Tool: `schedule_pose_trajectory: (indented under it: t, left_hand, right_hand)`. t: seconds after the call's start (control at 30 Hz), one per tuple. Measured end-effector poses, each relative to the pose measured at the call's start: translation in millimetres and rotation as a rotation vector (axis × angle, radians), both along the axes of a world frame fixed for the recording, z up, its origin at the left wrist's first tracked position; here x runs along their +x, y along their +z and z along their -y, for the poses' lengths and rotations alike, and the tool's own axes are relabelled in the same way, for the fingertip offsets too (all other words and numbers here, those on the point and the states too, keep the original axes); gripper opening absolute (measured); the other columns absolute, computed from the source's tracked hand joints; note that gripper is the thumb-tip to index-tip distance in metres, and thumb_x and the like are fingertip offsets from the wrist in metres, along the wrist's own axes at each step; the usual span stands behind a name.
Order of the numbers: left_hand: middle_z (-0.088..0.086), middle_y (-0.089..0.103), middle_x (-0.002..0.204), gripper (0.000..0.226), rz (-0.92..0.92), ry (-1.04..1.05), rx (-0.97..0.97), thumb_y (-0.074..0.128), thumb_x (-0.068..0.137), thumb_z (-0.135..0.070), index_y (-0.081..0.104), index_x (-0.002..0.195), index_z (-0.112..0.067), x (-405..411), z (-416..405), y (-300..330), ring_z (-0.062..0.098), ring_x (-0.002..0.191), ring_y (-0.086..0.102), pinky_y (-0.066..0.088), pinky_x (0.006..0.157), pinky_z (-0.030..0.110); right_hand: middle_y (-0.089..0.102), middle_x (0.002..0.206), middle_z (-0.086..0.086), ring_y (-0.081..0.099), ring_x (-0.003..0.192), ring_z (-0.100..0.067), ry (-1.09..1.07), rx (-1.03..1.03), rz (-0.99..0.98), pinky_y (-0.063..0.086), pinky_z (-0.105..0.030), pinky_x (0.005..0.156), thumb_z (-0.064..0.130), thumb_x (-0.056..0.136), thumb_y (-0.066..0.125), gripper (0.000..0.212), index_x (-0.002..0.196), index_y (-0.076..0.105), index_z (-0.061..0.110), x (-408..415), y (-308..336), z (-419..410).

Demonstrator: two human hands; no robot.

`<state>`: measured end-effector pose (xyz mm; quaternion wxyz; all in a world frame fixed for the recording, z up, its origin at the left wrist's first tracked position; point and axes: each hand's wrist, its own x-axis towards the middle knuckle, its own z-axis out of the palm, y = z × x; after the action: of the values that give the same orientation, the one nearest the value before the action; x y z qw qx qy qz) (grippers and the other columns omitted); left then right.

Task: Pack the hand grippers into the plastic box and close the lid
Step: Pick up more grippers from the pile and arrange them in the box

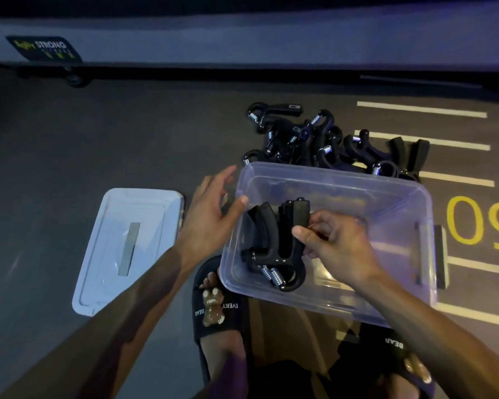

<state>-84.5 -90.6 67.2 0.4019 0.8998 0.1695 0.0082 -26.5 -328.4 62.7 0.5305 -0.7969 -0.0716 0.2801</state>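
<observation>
Two hand grippers (274,243) lie together inside the plastic box (386,283), at its left end, springs toward me and handles pointing away. I see my right hand (337,243) reaching down into the box, its fingers (303,234) pinched on the handle of the right one of the pair. My left hand (211,214) hovers at the box's left wall with fingers spread and slack, grasping nothing; the thumb lies at the rim, though I cannot tell if it touches.

The box is clear, open, and sits on the dark floor (98,133) just in front of my feet, its near corner over the left sandal (216,312). Beyond its far wall, touching or nearly so, a heap of loose grippers (308,139) is tangled on the floor, spreading right onto painted white lines (421,109). The lid (127,249) lies flat on the floor left of the box, apart from it, beyond my left forearm. Yellow painted digits (467,220) show past the box's right end.
</observation>
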Motion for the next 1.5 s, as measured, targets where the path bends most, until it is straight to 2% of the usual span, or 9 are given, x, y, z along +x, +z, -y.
schedule_pose_trajectory:
  t: [0.13,0.33,0.57,0.77,0.87,0.97,1.07,1.27,1.5]
  left_hand:
    - [-0.006,0.054,0.138,0.049,-0.014,0.007,0.019,0.048,0.105,-0.042,0.040,0.152,-0.031,-1.3,9.5,-6.9,0.012,0.130,0.048,0.041,0.108,0.037]
    - [-0.019,0.052,0.130,0.047,-0.012,0.055,-0.032,0.043,0.107,-0.041,0.037,0.154,-0.038,-3.2,15.9,-7.8,-0.006,0.123,0.047,0.032,0.095,0.008]
    - [-0.019,0.052,0.138,0.054,-0.029,0.032,-0.102,0.051,0.102,-0.046,0.033,0.153,-0.046,-3.9,16.2,-6.8,-0.019,0.123,0.043,0.035,0.093,0.010]
    - [-0.017,0.049,0.136,0.071,-0.030,0.044,-0.153,0.066,0.091,-0.052,0.034,0.153,-0.041,-4.4,20.5,-3.3,-0.024,0.118,0.043,0.034,0.088,0.006]
    - [-0.015,0.046,0.132,0.078,-0.047,0.051,-0.128,0.068,0.090,-0.050,0.026,0.156,-0.043,-4.8,26.4,-4.4,-0.011,0.117,0.050,0.037,0.086,0.009]
    - [-0.013,0.044,0.132,0.081,-0.056,0.040,-0.082,0.067,0.090,-0.051,0.022,0.157,-0.041,-4.4,27.6,-6.1,0.001,0.120,0.051,0.043,0.087,0.018]
    - [-0.011,0.043,0.132,0.082,-0.067,0.029,-0.046,0.067,0.091,-0.050,0.021,0.158,-0.039,-3.9,27.5,-6.9,0.005,0.119,0.052,0.048,0.090,0.030]
    - [-0.010,0.044,0.132,0.082,-0.071,0.032,-0.042,0.069,0.092,-0.045,0.020,0.158,-0.040,-4.2,28.2,-5.1,0.004,0.115,0.053,0.048,0.088,0.029]
    - [-0.010,0.043,0.133,0.085,-0.078,0.023,-0.034,0.070,0.091,-0.045,0.017,0.158,-0.042,-3.7,29.1,-3.2,0.003,0.113,0.051,0.050,0.089,0.033]
  right_hand:
    - [0.075,0.080,-0.001,0.073,0.068,-0.017,0.029,-0.048,0.019,0.060,-0.048,0.074,0.030,0.085,0.076,0.014,0.090,0.065,0.023,2.3,-7.2,-10.0]
    - [0.072,0.080,0.002,0.069,0.054,-0.003,0.081,-0.107,0.058,0.053,-0.016,0.053,0.032,0.085,0.077,0.028,0.102,0.059,0.018,-0.6,-2.2,-17.6]
    - [0.062,0.086,0.000,0.070,0.053,-0.013,0.012,-0.110,-0.011,0.058,-0.027,0.048,0.032,0.081,0.080,0.048,0.111,0.045,0.019,-5.6,-0.4,-16.3]
    - [0.055,0.107,0.032,0.070,0.092,-0.014,0.144,-0.178,0.098,0.060,-0.036,0.081,0.051,0.082,0.072,0.074,0.145,0.038,0.034,-7.3,-3.4,-11.8]
    - [0.059,0.137,0.003,0.068,0.105,-0.025,0.253,-0.259,0.154,0.053,-0.033,0.091,0.053,0.090,0.061,0.082,0.157,0.022,0.028,-6.5,-4.9,-13.9]
    - [0.054,0.142,-0.009,0.062,0.113,-0.027,0.344,-0.340,0.173,0.047,-0.033,0.091,0.052,0.095,0.052,0.084,0.160,0.007,0.023,-8.1,-5.6,-18.3]
    - [0.052,0.143,-0.010,0.056,0.123,-0.028,0.384,-0.381,0.170,0.046,-0.034,0.093,0.050,0.097,0.050,0.084,0.160,0.004,0.020,-8.2,-2.1,-20.3]
    - [0.046,0.149,-0.008,0.053,0.127,-0.027,0.412,-0.423,0.173,0.048,-0.037,0.096,0.053,0.097,0.045,0.085,0.159,-0.003,0.021,-10.3,-0.3,-20.3]
    - [0.045,0.141,-0.001,0.059,0.112,-0.023,0.448,-0.451,0.232,0.052,-0.040,0.087,0.061,0.097,0.031,0.081,0.157,-0.013,0.029,-13.8,-5.3,-15.3]
